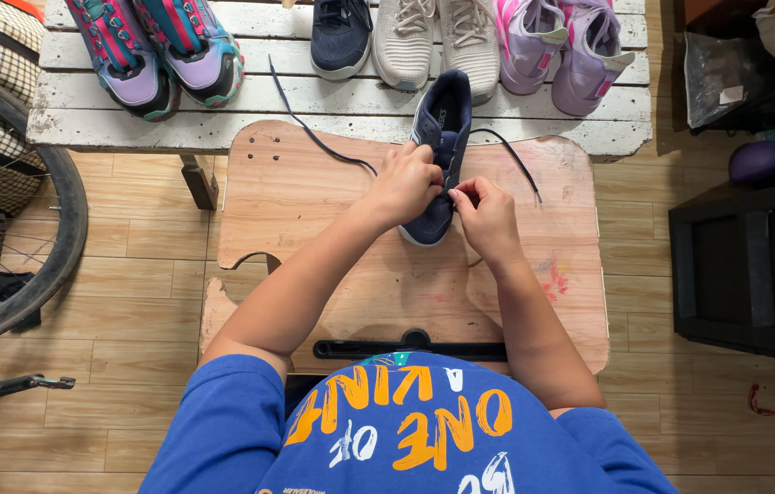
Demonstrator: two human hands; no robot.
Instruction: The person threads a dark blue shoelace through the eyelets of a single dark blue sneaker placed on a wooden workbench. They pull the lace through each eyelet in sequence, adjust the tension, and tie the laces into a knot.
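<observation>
Now steady the navy shoe (439,137) on the wooden board (314,201) with your left hand (406,183) clamped over it — right hand (486,215) fingers pinch the dark lace (314,135); pull evenly.

Head camera, steeply downward, close overhead

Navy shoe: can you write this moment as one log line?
left hand: on navy shoe | right hand: pinching dark lace | wooden board
</observation>
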